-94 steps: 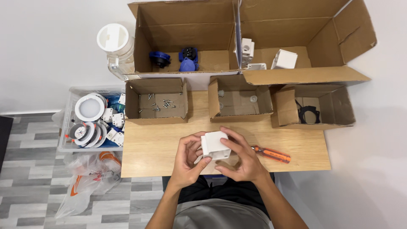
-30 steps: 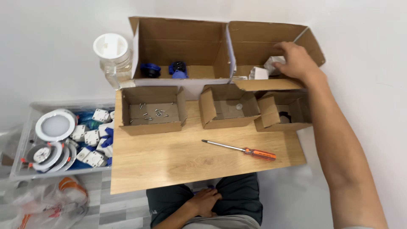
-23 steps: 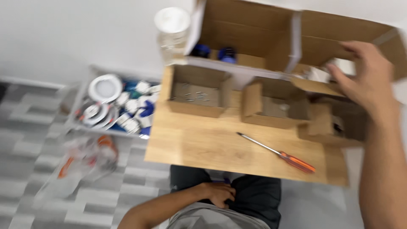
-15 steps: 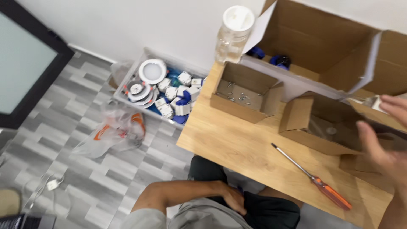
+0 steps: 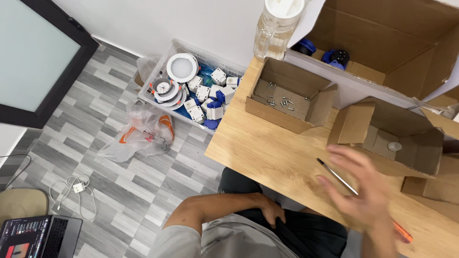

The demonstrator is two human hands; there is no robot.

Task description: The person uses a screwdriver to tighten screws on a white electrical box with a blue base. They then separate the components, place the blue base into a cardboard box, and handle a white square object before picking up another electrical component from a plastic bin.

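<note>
right hand (image 5: 361, 191): motion-blurred, empty or not unclear | screwdriver (image 5: 337, 176): partly hidden behind it | left hand (image 5: 272, 216): fingers tucked into lap | laptop (image 5: 40, 237): cut by bottom edge

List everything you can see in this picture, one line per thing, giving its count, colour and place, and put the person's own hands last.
Light wooden table: one, centre right.
Small open cardboard boxes: two clear, brown, on the table; the left one holds small metal screws.
Large open cardboard box: one, brown, at the table's back, with blue parts inside.
Clear plastic jar with white lid: one, at the table's back corner.
Orange-handled screwdriver: one, on the table, partly behind the right hand.
Clear plastic crate: one, on the floor, holding white and blue fittings.
Crumpled plastic bag: one, clear with orange, on the floor.
Laptop: one, bottom left.
Left hand: on the lap.
Right hand: blurred, open, above the table.
</note>
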